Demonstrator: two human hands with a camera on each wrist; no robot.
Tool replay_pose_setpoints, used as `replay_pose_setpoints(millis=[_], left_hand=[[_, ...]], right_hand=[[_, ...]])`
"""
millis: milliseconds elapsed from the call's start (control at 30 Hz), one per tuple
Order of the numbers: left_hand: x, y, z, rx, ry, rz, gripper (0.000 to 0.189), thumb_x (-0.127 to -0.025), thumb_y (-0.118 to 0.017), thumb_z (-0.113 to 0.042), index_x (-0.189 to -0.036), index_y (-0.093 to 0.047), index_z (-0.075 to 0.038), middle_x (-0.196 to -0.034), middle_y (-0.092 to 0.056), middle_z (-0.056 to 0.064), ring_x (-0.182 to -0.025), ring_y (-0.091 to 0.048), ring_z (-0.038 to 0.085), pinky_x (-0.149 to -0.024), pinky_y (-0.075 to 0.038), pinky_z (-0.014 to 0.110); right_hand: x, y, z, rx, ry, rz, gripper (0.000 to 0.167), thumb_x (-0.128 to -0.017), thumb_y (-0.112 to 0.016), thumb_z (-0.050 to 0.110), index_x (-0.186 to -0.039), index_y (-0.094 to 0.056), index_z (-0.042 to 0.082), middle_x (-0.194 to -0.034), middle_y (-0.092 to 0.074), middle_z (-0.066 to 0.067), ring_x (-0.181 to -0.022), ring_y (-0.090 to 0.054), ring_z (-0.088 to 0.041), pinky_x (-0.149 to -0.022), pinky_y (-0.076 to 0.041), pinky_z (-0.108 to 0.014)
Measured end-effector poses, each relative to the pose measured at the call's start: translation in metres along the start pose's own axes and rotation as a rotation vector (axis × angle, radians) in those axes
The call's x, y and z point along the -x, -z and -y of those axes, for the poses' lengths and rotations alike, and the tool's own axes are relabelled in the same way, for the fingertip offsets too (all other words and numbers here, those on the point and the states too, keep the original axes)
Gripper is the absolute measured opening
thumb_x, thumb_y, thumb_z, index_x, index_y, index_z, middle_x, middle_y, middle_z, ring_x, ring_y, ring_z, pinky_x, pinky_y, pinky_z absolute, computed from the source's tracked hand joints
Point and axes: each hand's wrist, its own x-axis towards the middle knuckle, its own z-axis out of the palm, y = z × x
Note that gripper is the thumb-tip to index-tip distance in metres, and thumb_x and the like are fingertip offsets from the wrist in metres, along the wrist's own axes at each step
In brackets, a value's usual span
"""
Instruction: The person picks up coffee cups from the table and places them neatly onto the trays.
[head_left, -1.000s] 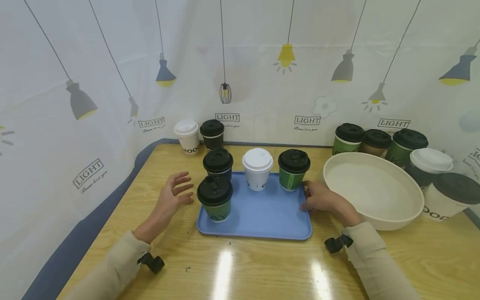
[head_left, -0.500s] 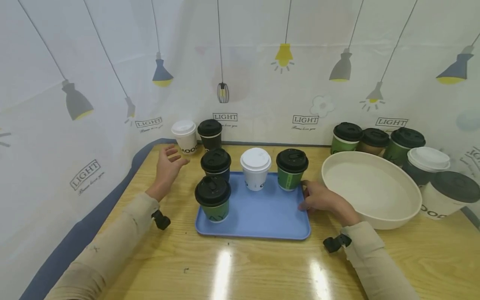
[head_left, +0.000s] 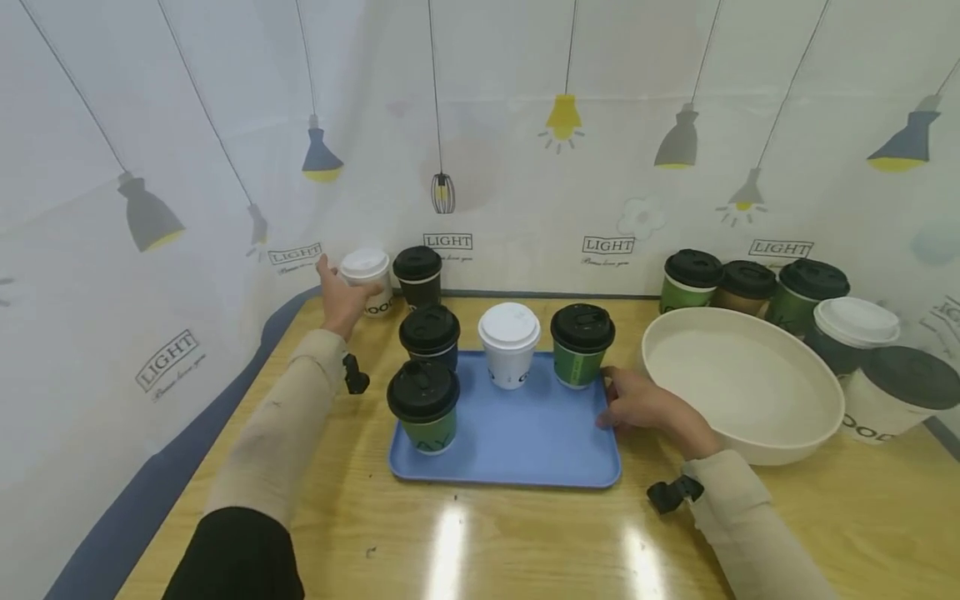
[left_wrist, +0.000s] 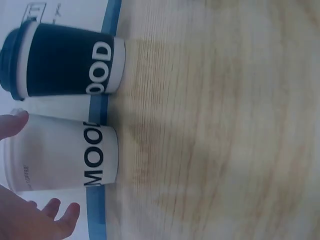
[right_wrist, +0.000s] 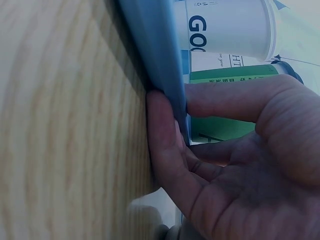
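At the back left, a white paper coffee cup (head_left: 365, 263) with a white lid stands upright on the table. My left hand (head_left: 347, 300) is right at it, thumb on the near side and fingers on the far left side. In the left wrist view the thumb overlaps the cup's lid end, while the loosely bent fingers (left_wrist: 65, 220) sit beside its wall. My right hand (head_left: 643, 405) pinches the right rim of the blue tray (head_left: 525, 454), thumb above and a finger underneath. On that tray stand green cups (head_left: 431, 435) (head_left: 579, 367), a white cup (head_left: 512, 358) and a dark cup (head_left: 431, 329).
Beside the white cup stands a black cup (head_left: 418, 279). A cream oval bowl (head_left: 738, 375) is just right of my right hand. Several lidded cups, among them a white-lidded one (head_left: 857, 321), line the back right. A printed curtain (head_left: 510, 192) rises behind the table.
My left hand has moved forward from beside the tray to the white cup at the back left. My right hand has kept its grip on the tray's rim.
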Motion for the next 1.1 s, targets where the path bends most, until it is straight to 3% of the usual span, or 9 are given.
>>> replay_pose_setpoints(millis=[333,567,833,1100], left_hand=[[-0.008,0.003,0.008,-0.031,-0.004,-0.035,0.110,-0.089,-0.079,-0.015,-0.166,0.000,-0.017,-0.163,-0.031,0.021,-0.149,-0.038,0.038,-0.125,-0.035,0.050],[-0.006,0.002,0.009,-0.060,-0.014,-0.036,0.114,-0.085,-0.083,-0.019,-0.165,-0.003,-0.007,-0.161,-0.032,0.023,-0.148,-0.038,0.037,-0.126,-0.035,0.047],[-0.007,0.007,0.018,-0.086,-0.042,-0.012,0.090,-0.081,-0.085,-0.020,-0.155,-0.037,-0.002,-0.152,-0.048,0.020,-0.140,-0.050,0.035,-0.120,-0.043,0.047],[-0.002,0.011,0.024,-0.072,-0.027,0.016,0.100,-0.081,-0.086,-0.028,-0.155,-0.023,-0.006,-0.156,-0.038,0.021,-0.144,-0.043,0.035,-0.125,-0.037,0.047]], right_hand=[[-0.004,-0.005,0.003,0.012,-0.012,-0.002,0.091,-0.085,-0.079,0.010,-0.155,-0.025,-0.014,-0.107,-0.068,-0.021,-0.077,-0.068,-0.021,-0.070,-0.060,-0.032],[-0.002,-0.001,0.000,0.009,-0.021,-0.008,0.092,-0.085,-0.079,0.009,-0.155,-0.024,-0.014,-0.108,-0.067,-0.022,-0.078,-0.068,-0.022,-0.070,-0.061,-0.033],[-0.002,0.000,-0.003,0.016,-0.017,-0.015,0.092,-0.085,-0.079,0.010,-0.155,-0.025,-0.014,-0.106,-0.068,-0.021,-0.075,-0.068,-0.021,-0.070,-0.059,-0.032],[-0.002,0.000,-0.002,0.007,-0.015,-0.010,0.092,-0.085,-0.079,0.008,-0.155,-0.023,-0.015,-0.111,-0.066,-0.024,-0.080,-0.069,-0.022,-0.071,-0.062,-0.035]])
